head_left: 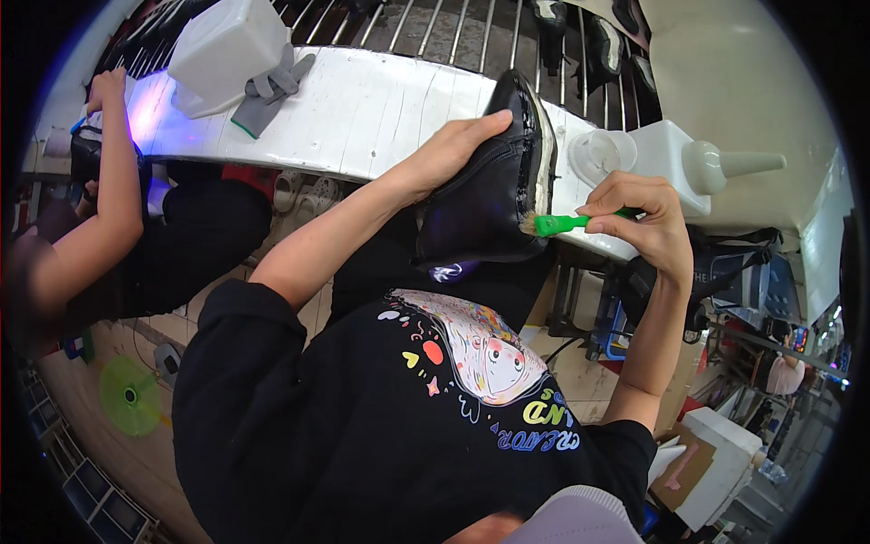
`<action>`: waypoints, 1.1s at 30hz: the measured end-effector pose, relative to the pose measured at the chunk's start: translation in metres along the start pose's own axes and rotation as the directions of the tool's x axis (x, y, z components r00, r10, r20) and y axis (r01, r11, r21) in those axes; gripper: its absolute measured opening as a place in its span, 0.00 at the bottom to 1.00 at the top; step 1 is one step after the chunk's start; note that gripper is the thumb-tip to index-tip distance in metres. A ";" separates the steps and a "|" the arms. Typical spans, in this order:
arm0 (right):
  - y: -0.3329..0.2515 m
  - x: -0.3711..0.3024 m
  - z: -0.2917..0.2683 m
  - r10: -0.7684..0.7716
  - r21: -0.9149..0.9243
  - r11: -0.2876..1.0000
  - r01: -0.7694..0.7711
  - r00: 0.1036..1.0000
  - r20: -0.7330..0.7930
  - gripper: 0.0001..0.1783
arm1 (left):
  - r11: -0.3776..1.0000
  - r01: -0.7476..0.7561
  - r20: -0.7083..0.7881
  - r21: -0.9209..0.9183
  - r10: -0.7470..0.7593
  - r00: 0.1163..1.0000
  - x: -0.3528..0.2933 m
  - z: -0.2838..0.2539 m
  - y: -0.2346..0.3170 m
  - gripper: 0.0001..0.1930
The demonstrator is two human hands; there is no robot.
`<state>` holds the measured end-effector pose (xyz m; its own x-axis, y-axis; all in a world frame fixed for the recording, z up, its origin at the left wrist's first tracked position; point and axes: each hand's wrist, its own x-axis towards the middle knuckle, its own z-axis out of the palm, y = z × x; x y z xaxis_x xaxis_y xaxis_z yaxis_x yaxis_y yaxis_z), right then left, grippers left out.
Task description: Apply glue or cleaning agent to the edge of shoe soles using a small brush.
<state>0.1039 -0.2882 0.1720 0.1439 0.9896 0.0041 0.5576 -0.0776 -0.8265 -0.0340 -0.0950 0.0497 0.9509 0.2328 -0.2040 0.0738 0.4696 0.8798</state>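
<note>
A black leather boot [480, 204] is tilted at the near edge of the white bench, its sole edge facing right. My left hand [458, 150] grips it from the left side, with the thumb lying over the leather near the toe. In my right hand [642, 213] is a brush with a green handle [560, 224], pinched between thumb and fingers. Its pale bristles touch the boot's lower edge near the heel. A whitish band runs along that edge. Just beyond my right hand stands a round clear cup [600, 156] on the bench.
A white bottle with a nozzle [711, 170] lies at the right. On the bench's left are a white plastic container [227, 56] and a grey glove [270, 93]. Metal rails [435, 32] with shoes lie behind the bench [362, 113]. A co-worker's arm [113, 163] is at far left.
</note>
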 end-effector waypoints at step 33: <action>0.015 0.031 -0.011 -0.107 0.147 0.987 0.067 0.951 0.291 0.08 | 0.548 0.822 0.875 -0.153 -0.311 0.371 -0.029 0.020 -0.069 0.31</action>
<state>0.1261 -0.2598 0.1658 -0.1613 0.9843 -0.0714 0.4399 0.0070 -0.8980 -0.0608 -0.1509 0.0031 0.5925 -0.8051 0.0263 0.7762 0.5794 0.2487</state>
